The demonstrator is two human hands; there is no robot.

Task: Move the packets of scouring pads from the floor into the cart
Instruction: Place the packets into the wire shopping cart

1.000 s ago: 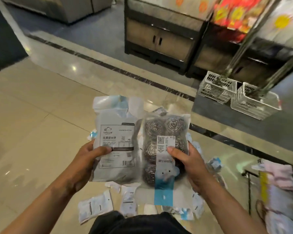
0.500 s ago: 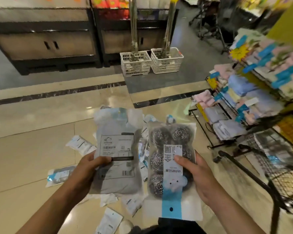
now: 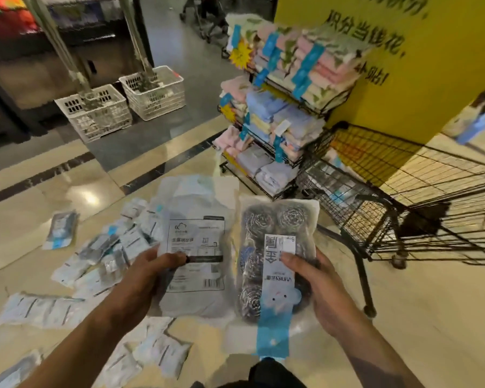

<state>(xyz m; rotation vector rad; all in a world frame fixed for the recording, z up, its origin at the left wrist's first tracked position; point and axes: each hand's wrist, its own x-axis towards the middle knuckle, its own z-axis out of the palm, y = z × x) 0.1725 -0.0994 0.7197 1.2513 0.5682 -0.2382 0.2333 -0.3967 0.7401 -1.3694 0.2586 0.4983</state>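
Two packets held up side by side above the glossy beige tiled floor (image 3: 25, 242). Left hand (image 3: 149, 278) gripping a pale grey plastic packet with its printed white label side up (image 3: 196, 247), thumb pressed across the label, fingers curled behind. Right hand (image 3: 317, 287) gripping a clear plastic packet of steel-wool scouring pads with a white-and-blue paper band (image 3: 272, 264), thumb on the band, fingers wrapped under the right edge. Packets nearly touching along their inner edges, both well above the floor.

Scattered below and to the left: a loose heap of similar white-and-blue packets on the floor (image 3: 109, 250), some overlapping, one lying apart farther left.

To the right, a black wire shopping cart (image 3: 420, 186), a few packets visible in its basket. Behind the cart, a black wire rack of folded pastel towels (image 3: 277, 107) against a yellow wall. Farther back left, two white plastic lattice baskets (image 3: 123, 105) on dark flooring.
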